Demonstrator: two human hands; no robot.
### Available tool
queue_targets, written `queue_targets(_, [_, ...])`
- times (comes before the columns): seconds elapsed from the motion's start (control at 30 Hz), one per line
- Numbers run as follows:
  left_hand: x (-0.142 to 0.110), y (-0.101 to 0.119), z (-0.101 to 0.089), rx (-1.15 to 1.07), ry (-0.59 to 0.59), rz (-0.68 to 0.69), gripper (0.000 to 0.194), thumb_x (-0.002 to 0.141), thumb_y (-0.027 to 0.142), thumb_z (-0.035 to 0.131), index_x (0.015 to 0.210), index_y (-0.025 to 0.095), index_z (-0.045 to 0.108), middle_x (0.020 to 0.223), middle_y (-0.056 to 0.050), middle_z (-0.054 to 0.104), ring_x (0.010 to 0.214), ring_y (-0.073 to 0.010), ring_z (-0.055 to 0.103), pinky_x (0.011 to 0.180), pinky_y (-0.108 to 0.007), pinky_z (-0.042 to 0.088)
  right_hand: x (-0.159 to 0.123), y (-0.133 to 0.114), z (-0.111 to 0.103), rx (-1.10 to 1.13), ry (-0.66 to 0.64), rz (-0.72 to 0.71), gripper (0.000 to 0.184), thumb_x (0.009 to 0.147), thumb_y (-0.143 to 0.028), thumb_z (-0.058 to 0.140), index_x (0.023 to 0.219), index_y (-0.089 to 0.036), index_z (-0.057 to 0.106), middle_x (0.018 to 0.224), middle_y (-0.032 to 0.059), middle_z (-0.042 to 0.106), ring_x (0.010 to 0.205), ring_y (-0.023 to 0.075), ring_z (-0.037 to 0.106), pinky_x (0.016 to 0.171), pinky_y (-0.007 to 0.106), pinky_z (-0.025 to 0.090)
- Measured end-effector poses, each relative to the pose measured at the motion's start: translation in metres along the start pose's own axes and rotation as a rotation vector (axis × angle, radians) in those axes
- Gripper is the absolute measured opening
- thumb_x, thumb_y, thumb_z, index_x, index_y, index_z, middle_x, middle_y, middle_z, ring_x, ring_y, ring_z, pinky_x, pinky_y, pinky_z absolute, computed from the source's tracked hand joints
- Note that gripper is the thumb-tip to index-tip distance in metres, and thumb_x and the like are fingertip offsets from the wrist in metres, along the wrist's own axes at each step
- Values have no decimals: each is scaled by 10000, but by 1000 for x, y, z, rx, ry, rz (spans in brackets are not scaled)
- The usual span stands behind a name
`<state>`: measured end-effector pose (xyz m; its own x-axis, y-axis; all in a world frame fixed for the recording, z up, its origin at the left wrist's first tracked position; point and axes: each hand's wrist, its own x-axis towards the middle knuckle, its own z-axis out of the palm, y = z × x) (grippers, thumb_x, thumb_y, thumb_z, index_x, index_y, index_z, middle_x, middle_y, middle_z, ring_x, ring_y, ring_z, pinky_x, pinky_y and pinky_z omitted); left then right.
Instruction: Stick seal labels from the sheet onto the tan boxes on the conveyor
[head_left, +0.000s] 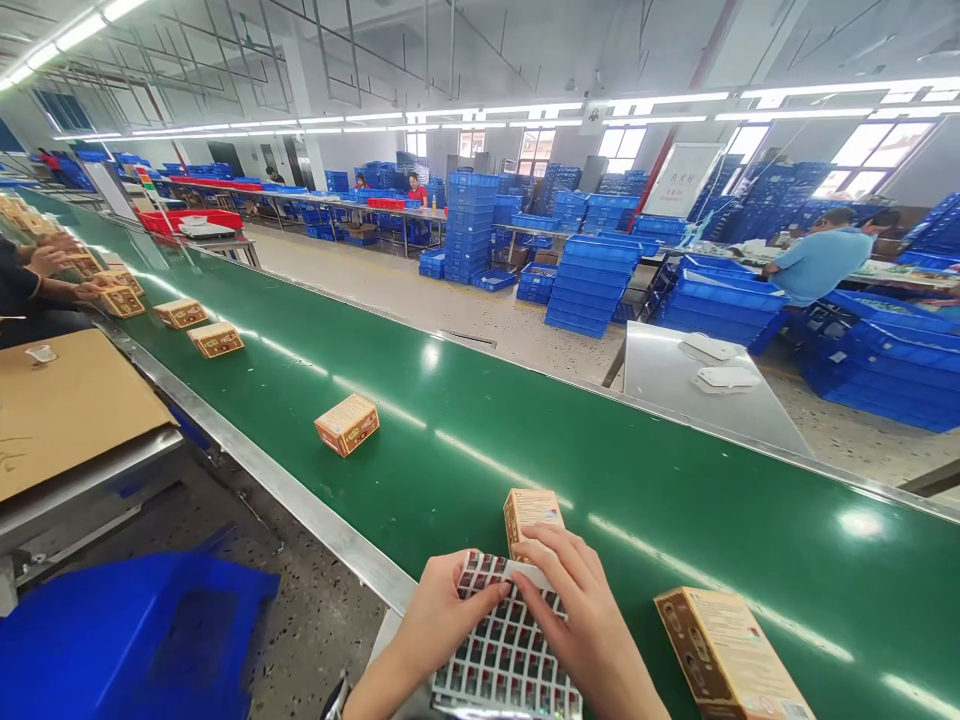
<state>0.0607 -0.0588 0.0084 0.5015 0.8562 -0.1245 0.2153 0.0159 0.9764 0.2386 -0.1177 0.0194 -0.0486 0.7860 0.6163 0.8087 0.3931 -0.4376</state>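
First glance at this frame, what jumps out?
The long green conveyor belt runs diagonally through the frame, dotted with small orange boxes. At bottom centre, the left hand and right hand hold a patterned sheet against an upright box. Blue crate stacks fill the floor behind.

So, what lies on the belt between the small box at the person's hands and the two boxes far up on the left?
In the head view, one orange box lies alone on the green belt between the held box and the two far boxes.
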Motion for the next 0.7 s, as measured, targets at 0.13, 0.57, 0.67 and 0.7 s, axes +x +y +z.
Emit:
queue_targets(0.13, [-3, 2, 8, -9, -41, -6, 302, 825, 347, 662, 643, 156, 516, 620, 47, 462, 616, -105, 375, 568, -218, 304, 0, -4, 5, -81, 15, -88, 154, 943, -159, 562, 1067, -227, 623, 1199, 100, 660, 1146, 269, 592, 919, 429, 512])
queue_targets(0.57, [22, -18, -83, 54, 326, 18, 450, 739, 465, 736, 1071, 163, 705, 1045, -94, 740, 984, -271, 682, 849, -329, 530, -29, 19, -11, 396, 108, 492, 189, 848, -454, 642, 860, -274, 700, 1186, 96, 689, 1165, 323, 617, 964, 438, 536])
queue_targets(0.67, [42, -24, -143, 176, 636, 138, 686, 695, 448, 780, 1319, 227, 600, 1463, -91, 522, 1456, -314, 315, 1179, -376, 293, -33, 29, -14, 534, 154, 671, 284, 781, -533, 687, 886, -270, 699, 1237, 103, 674, 1204, 344, 593, 845, 381, 594])
queue_targets(0.7, [49, -26, -159, 175, 687, 117, 737, 695, 446, 783, 1363, 227, 563, 1509, -95, 469, 1497, -316, 208, 1196, -394, 255, -32, 30, -14, 562, 164, 712, 303, 775, -548, 689, 893, -268, 696, 1242, 105, 673, 1194, 341, 600, 795, 359, 606])
